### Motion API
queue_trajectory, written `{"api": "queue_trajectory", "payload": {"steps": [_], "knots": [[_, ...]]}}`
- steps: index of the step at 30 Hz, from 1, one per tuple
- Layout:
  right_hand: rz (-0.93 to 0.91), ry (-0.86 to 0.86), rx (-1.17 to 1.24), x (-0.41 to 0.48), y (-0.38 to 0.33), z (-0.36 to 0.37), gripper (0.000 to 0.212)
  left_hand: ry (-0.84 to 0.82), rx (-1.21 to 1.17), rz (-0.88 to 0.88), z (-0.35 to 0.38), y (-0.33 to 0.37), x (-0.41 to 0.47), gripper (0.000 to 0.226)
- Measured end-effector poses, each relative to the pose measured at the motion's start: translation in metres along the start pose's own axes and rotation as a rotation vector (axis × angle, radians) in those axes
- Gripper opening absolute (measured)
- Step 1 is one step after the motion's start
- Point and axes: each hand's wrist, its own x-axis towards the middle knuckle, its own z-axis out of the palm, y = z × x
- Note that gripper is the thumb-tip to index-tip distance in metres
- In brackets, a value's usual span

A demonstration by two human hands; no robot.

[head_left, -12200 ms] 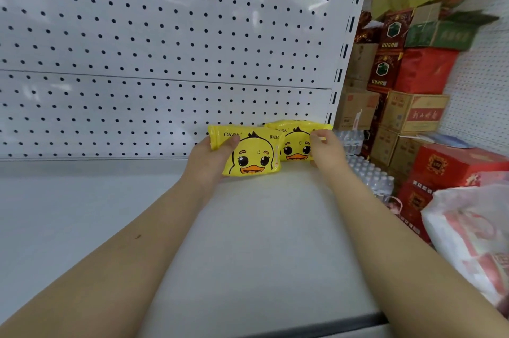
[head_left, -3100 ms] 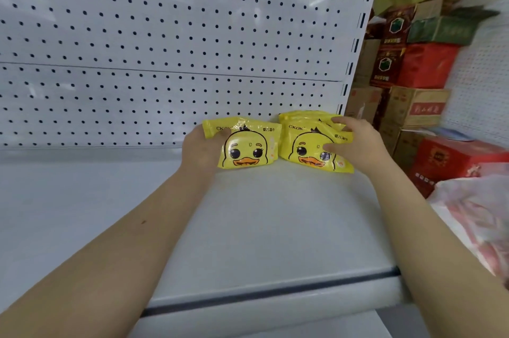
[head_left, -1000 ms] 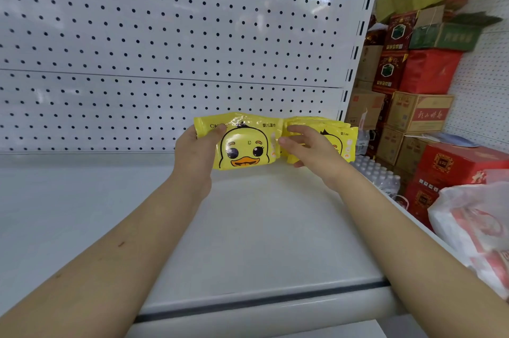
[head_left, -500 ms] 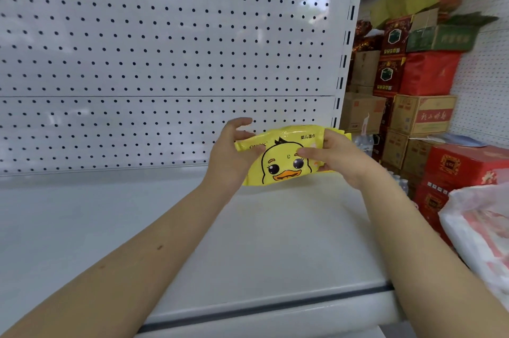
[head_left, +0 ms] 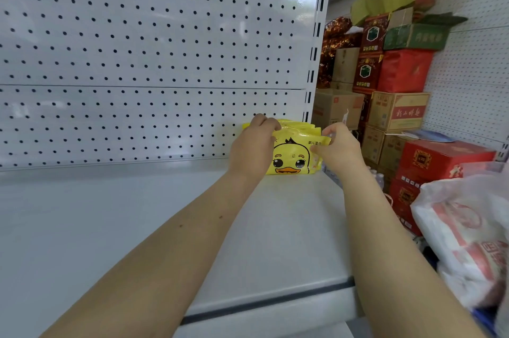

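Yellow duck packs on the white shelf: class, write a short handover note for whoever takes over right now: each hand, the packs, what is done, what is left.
Left hand: grips the top left edge of the yellow duck packs.
Right hand: pinches their top right corner.
Packs: several, upright, one behind another, on the white shelf at its back right, near the pegboard; front duck faces outward.
Done: packs gathered into one row.
Left: probably square them up, let go, check they stand.
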Motion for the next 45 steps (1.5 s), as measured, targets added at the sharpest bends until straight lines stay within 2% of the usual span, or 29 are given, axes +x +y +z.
{"api": "queue_trajectory", "payload": {"steps": [3,5,8,11,14,19,23,27,31,36,38,41,45], "knots": [[-0.078,-0.092,-0.107,-0.001,0.001,0.004,0.054,0.013,0.062,-0.013,0.010,-0.006,-0.004,0.032],[-0.110,-0.180,-0.234,-0.004,0.000,0.008,0.064,-0.036,0.199,0.056,0.012,-0.014,-0.008,0.047],[-0.132,-0.139,-0.299,-0.002,0.001,0.012,0.062,-0.073,0.293,0.140,0.008,-0.023,-0.011,0.065],[-0.169,0.016,-0.299,0.001,0.006,0.010,0.049,-0.065,0.287,0.185,0.011,-0.022,-0.012,0.066],[-0.173,0.064,-0.338,0.003,0.010,0.011,0.051,-0.052,0.321,0.232,0.020,-0.017,-0.012,0.069],[-0.243,-0.046,-0.385,0.001,0.013,0.019,0.071,-0.011,0.362,0.229,0.025,-0.022,-0.010,0.072],[-0.332,-0.029,-0.407,0.000,0.019,0.023,0.078,-0.006,0.394,0.235,0.026,-0.023,-0.010,0.073],[-0.385,0.036,-0.447,0.000,0.021,0.028,0.075,0.001,0.418,0.231,0.029,-0.023,-0.010,0.073],[-0.377,0.008,-0.499,0.003,0.024,0.031,0.071,0.000,0.483,0.243,0.032,-0.025,-0.012,0.073],[-0.352,0.006,-0.509,0.002,0.022,0.033,0.072,-0.006,0.505,0.211,0.032,-0.029,-0.013,0.075],[-0.359,0.007,-0.498,-0.001,0.018,0.034,0.073,-0.006,0.441,0.176,0.029,-0.032,-0.014,0.078],[-0.444,0.033,-0.520,-0.005,0.012,0.036,0.074,-0.006,0.325,0.055,0.021,-0.038,-0.014,0.082],[-0.543,0.031,-0.518,-0.008,0.003,0.041,0.068,0.011,0.321,-0.006,0.014,-0.045,-0.014,0.077]]}}
